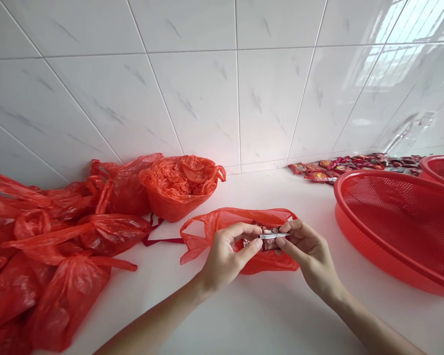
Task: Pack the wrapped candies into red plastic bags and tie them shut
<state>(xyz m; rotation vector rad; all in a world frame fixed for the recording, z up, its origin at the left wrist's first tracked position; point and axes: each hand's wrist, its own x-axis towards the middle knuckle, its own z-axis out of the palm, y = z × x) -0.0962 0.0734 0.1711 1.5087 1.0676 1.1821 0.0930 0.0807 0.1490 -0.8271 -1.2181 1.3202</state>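
Note:
My left hand (227, 256) and my right hand (305, 251) meet over the mouth of a small red plastic bag (222, 222) lying on the white counter. Both pinch a small wrapped packet (271, 237) with a silver edge and dark red print, thumbs and forefingers closed on it. More packets show inside the bag's opening, right under the fingers.
Several filled, knotted red bags (59, 256) pile up at the left. An open red bag stuffed with empty bags (181, 185) stands behind. A large red mesh basket (395, 227) sits at the right, a second one behind it. Loose packets (340, 167) lie along the tiled wall.

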